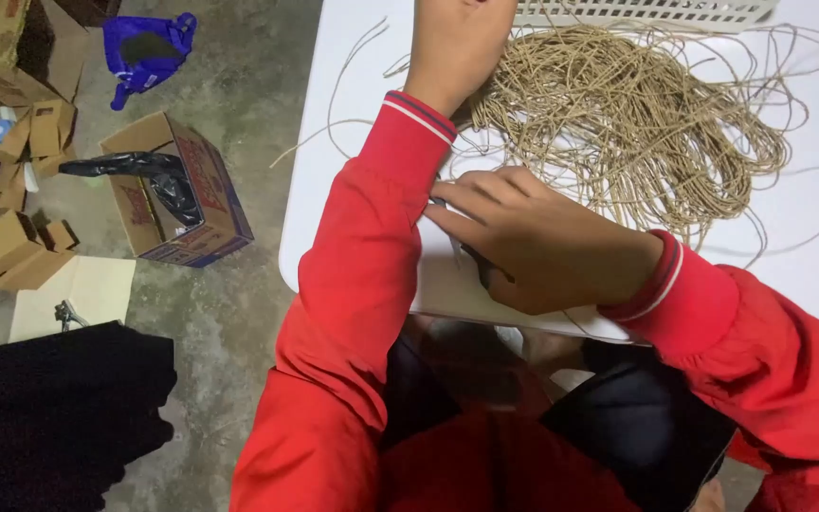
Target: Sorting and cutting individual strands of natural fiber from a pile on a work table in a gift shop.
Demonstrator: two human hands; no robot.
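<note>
A tangled pile of tan cord (pixel 632 123) lies on a white table (pixel 334 190). My left hand (pixel 457 43) reaches up the table and rests on the pile's left edge; its fingers are cut off by the top of the frame. My right hand (pixel 533 242) lies near the table's front edge with fingers curled over a small dark object (pixel 479 270) that is mostly hidden under the palm. Both arms wear red sleeves with striped cuffs.
A white slotted basket (pixel 646 11) stands at the table's far edge. On the concrete floor to the left are an open cardboard box with a black bag (pixel 177 194), several small cartons (pixel 16 246), a blue bag (pixel 144 52) and dark cloth (pixel 59 417).
</note>
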